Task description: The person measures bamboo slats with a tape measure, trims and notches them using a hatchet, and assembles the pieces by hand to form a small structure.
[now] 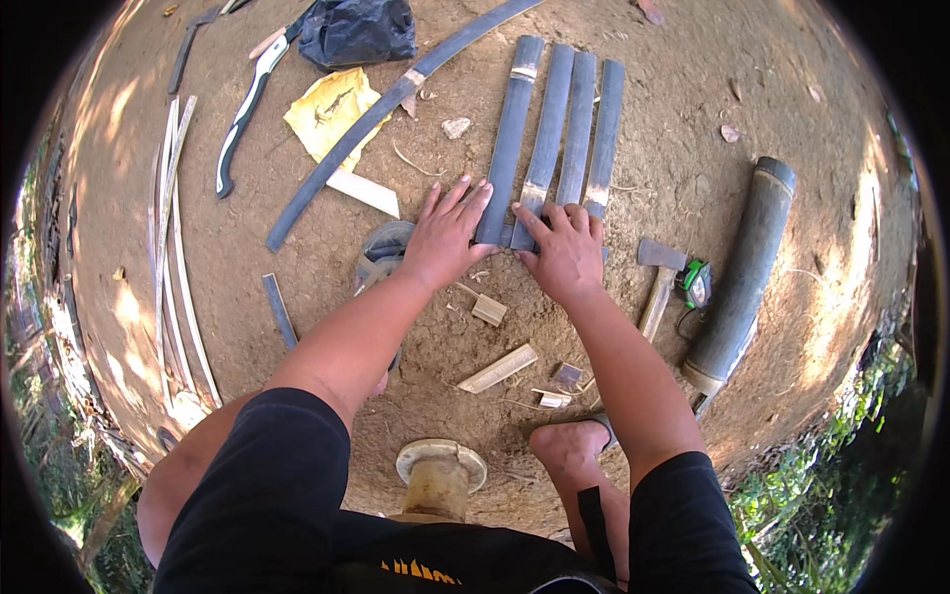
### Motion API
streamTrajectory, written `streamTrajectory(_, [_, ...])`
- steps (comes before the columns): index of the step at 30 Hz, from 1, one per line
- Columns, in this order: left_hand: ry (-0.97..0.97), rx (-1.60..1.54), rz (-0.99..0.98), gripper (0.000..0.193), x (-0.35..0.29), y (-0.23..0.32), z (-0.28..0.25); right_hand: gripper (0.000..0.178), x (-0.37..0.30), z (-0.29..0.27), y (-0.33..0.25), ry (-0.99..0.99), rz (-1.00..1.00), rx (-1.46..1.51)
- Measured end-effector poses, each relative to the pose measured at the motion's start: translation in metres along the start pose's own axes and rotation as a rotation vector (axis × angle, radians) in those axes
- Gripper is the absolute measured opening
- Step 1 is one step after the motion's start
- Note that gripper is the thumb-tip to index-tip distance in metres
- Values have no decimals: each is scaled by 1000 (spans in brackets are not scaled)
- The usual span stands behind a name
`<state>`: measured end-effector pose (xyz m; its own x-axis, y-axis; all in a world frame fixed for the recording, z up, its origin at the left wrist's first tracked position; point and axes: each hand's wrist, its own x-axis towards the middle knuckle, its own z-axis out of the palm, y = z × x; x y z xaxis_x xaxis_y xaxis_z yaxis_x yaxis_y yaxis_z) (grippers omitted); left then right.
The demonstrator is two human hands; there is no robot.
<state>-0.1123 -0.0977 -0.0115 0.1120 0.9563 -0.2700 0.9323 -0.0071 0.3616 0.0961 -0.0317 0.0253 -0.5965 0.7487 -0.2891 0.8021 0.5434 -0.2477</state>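
Several dark split bamboo slats point(513, 129) lie side by side on the dirt in front of me, pointing away. A short dark crosspiece point(507, 236) shows at their near ends, partly hidden by my hands. With fingers spread, my left hand point(447, 236) rests against the near end of the leftmost slat. My right hand point(566, 249) lies over the near ends of the other slats, its fingers stretched out and thumb toward the left hand. Neither hand is wrapped around anything.
On the right are a thick bamboo pole point(744, 272), a hatchet point(658, 282) and a green tape measure point(695, 284). Left lie a long curved strip point(356, 139), a folding saw point(247, 109), a yellow cloth point(332, 111), a black bag point(358, 35) and thin strips point(170, 247). Offcuts point(498, 367) lie nearer.
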Motion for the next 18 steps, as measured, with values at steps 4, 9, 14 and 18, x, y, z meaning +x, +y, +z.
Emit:
streamTrajectory(4, [1,3,3,93,1,0,0,69,0,2,2,4,-6,-13])
streamTrajectory(9, [3,8,5,95,1,0,1,70,0,2,2,-10,-12,-22])
streamTrajectory(14, [4,10,5,96,1,-1,2,70,0,0,1,-18,-5,-28])
streamTrajectory(18, [2,6,6,95,0,-1,1,70,0,1,0,-16,-2,-21])
